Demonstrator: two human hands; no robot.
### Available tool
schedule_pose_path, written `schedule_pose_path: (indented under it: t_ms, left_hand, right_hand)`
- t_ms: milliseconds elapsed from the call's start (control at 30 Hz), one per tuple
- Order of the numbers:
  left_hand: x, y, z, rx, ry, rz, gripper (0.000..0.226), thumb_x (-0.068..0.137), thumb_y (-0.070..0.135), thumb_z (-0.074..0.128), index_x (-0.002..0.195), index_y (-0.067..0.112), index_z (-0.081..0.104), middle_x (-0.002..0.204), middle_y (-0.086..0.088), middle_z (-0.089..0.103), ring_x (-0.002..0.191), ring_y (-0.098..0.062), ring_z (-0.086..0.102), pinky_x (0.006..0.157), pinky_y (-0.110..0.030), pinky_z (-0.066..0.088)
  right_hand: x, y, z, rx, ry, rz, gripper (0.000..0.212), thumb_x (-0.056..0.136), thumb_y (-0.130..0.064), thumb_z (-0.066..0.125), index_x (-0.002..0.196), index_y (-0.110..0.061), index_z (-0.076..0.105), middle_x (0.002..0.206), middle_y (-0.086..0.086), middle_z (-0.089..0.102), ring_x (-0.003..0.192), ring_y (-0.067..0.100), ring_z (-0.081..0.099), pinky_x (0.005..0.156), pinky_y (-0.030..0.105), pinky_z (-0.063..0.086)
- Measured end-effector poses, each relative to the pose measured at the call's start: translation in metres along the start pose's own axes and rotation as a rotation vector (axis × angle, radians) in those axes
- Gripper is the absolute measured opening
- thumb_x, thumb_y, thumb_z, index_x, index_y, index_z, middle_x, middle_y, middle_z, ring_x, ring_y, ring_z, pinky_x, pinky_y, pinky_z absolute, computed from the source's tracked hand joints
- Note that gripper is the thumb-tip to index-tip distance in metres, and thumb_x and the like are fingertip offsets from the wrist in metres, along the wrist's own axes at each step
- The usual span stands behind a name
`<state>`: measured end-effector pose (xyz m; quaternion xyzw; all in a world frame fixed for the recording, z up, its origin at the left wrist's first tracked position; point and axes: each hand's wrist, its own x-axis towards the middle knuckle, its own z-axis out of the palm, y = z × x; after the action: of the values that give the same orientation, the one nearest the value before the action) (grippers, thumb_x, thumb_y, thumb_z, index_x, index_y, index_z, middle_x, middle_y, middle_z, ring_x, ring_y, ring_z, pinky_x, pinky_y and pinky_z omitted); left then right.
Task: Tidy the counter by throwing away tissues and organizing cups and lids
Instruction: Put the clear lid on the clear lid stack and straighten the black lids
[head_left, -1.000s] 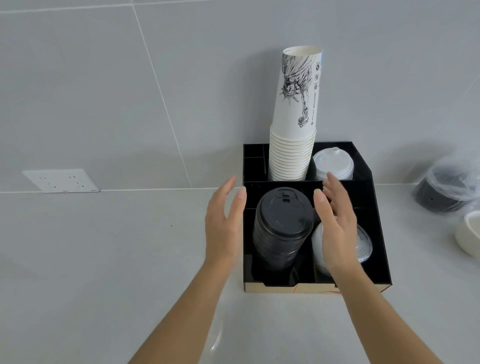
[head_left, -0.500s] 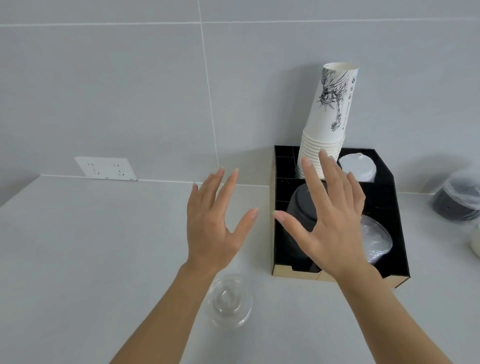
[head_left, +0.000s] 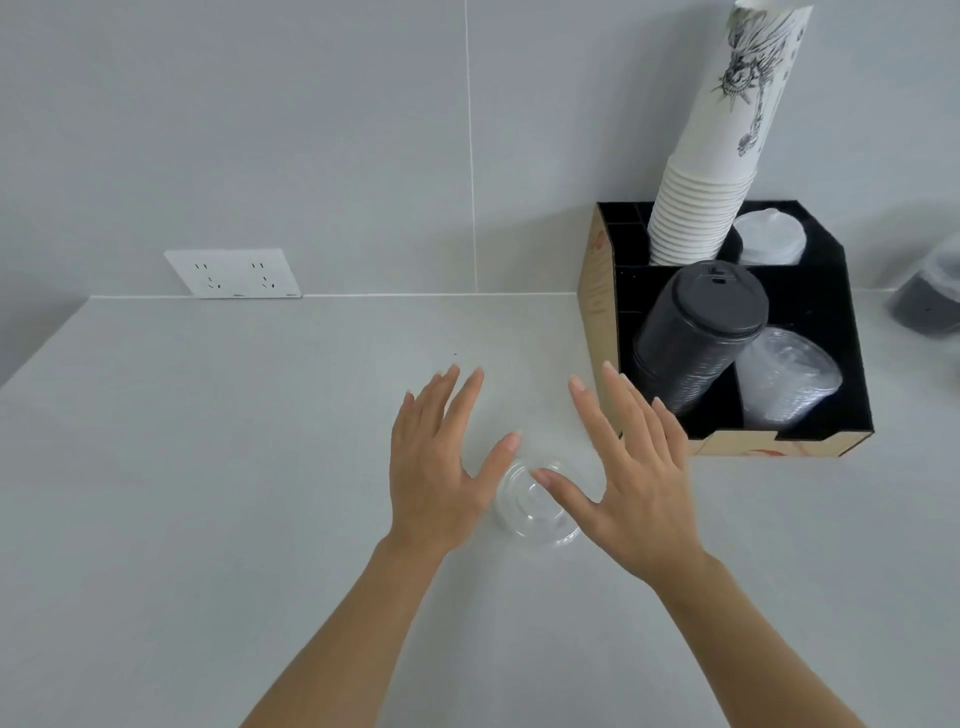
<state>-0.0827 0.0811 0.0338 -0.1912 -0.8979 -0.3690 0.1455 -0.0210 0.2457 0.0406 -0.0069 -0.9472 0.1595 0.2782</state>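
A clear plastic lid (head_left: 535, 512) lies flat on the grey counter, between my two hands. My left hand (head_left: 439, 462) hovers open just left of it, fingers spread. My right hand (head_left: 631, 467) is open too, its thumb over the lid's right part. To the right stands a black cardboard organizer (head_left: 779, 447). It holds a tall stack of white paper cups (head_left: 711, 171), a leaning stack of black lids (head_left: 696, 332), clear lids in plastic wrap (head_left: 784, 379) and white lids (head_left: 769, 236).
A white wall socket (head_left: 232, 274) sits at the back left where the counter meets the tiled wall. A bagged stack of dark lids (head_left: 930, 301) lies at the far right edge. Bare grey counter (head_left: 208, 467) stretches to the left.
Both hands came back from the black lid stack in the organizer and dropped toward the clear lid on the counter. The view shifted left and down, so the organizer now sits further right.
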Motion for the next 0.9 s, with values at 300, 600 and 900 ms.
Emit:
schedule_pose_path:
  t_ms: [300,600,900]
  left_hand:
    - [-0.031,-0.037,0.030,0.126,-0.287,-0.066,0.076,0.078,0.069,0.024,0.141,0.028,0.033,0.155,0.001,0.022,0.144,-0.015,0.010,0.116,-0.033,-0.001]
    - [-0.032,-0.037,0.046,0.047,-0.492,-0.199,0.061,0.082,0.054,0.057,0.135,0.029,0.042,0.158,0.000,0.007,0.144,-0.016,-0.008,0.114,-0.036,-0.010]
    - [-0.021,-0.020,0.049,-0.171,-0.557,-0.424,0.065,0.068,0.025,0.079,0.120,0.014,0.042,0.141,-0.001,0.032,0.138,-0.020,0.016,0.108,-0.029,0.015]
  right_hand:
    - [-0.050,0.005,0.038,-0.093,-0.289,0.263,0.079,0.081,-0.074,0.032,0.139,-0.020,0.039,0.138,0.013,0.050,0.121,0.028,0.052,0.102,0.044,0.034]
    - [-0.055,0.010,0.055,0.045,-0.445,0.516,0.096,0.071,-0.079,0.043,0.141,-0.014,0.033,0.157,0.004,0.016,0.145,0.018,0.006,0.113,0.035,0.001]
    - [-0.051,0.010,0.053,0.281,-0.397,0.598,0.099,0.049,-0.074,0.065,0.126,-0.017,0.042,0.133,-0.007,0.042,0.134,0.009,0.026,0.109,0.027,0.003]
